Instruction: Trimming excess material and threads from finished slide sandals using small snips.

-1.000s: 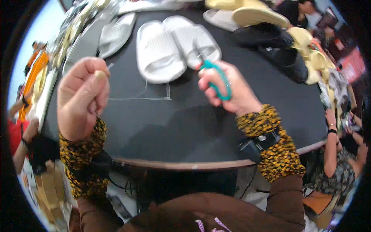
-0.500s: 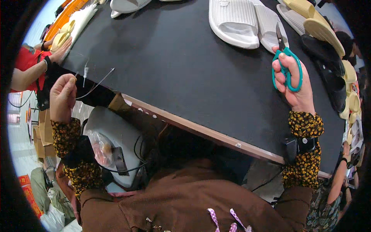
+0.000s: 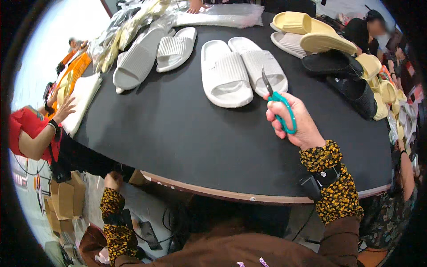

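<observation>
My right hand (image 3: 299, 120) is closed around teal-handled scissors (image 3: 289, 116), their slim blades pointing away from me over the table. Just beyond the tips lies a pair of white ribbed slide slippers: the left slipper (image 3: 225, 74) and the right slipper (image 3: 261, 66), side by side with toes toward me. The blades overlap the right slipper in view; whether they touch it I cannot tell. Off the table's near left edge, low down, my left hand (image 3: 114, 180) is closed. Anything inside its fingers is hidden.
Grey slippers (image 3: 141, 60) lie back left, near plastic bags (image 3: 218, 15). Yellow slippers (image 3: 327, 43) and black slippers (image 3: 332, 63) crowd the right side. At left a co-worker's hand (image 3: 66, 109) is over a white stack (image 3: 84, 107). Cardboard boxes (image 3: 66, 198) stand below.
My view has tilted up, showing more of the table. My left hand, earlier raised with a thin clear tag fastener and thread, has dropped below the edge. The scissors remain in my right hand.
</observation>
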A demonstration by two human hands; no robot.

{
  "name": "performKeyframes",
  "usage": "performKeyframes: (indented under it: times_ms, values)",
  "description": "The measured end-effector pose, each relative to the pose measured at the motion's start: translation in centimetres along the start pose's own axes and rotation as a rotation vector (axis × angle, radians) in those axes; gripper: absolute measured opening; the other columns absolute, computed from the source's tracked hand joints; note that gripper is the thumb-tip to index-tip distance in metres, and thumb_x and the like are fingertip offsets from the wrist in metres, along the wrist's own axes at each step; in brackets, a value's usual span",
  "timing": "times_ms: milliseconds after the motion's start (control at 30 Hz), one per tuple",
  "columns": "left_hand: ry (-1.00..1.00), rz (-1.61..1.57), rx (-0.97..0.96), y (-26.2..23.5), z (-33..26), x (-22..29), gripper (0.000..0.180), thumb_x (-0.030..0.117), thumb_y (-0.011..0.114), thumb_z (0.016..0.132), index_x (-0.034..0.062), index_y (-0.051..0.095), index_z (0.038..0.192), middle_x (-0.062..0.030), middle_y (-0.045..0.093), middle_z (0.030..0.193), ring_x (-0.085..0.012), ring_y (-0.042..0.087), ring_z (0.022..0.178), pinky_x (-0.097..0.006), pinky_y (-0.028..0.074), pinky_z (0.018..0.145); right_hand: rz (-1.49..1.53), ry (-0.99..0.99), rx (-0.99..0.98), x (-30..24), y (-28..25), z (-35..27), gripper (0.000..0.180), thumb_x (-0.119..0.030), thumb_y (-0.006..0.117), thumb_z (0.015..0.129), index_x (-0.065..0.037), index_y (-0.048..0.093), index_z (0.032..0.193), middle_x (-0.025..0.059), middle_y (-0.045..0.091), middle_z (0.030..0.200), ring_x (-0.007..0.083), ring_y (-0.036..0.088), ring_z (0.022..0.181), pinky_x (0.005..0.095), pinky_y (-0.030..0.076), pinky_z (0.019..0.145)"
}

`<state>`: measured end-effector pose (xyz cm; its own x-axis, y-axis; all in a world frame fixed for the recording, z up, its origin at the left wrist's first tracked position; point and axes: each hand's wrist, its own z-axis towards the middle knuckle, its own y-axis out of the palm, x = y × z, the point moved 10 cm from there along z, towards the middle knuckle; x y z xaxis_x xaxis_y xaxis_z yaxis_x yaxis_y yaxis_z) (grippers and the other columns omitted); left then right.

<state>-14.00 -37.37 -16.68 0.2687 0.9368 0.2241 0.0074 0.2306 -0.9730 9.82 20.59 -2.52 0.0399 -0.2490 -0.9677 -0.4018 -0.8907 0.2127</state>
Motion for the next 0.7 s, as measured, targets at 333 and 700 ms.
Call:
performKeyframes:
  times_ms: [333,700]
  values:
    - [0.309,0.076,0.384,-11.4,2.0,8.5,0.019,0.007,0.054,0.081,-0.0015,0.059,0.098,-0.0179,0.058,0.090,-0.0310,0.059,0.085,-0.038,0.046,0.075,0.013,-0.021,-0.028,-0.1,-0.1,0.3,0.028,-0.018,0.062,0.083,-0.003,0.052,0.105,0.0019,0.055,0.067,0.0045,0.049,0.045,0.0192,0.038,0.033]
    - [0.716,-0.379,0.106,-17.4,6.5,39.8,0.022,0.008,0.058,0.082,-0.0002,0.060,0.102,-0.0096,0.061,0.091,-0.0148,0.059,0.077,-0.026,0.047,0.069,0.067,-0.126,-0.058,-1.7,-0.3,-0.1,0.032,-0.020,0.062,0.083,-0.002,0.052,0.107,0.0018,0.055,0.067,0.0043,0.050,0.046,0.0180,0.038,0.034]
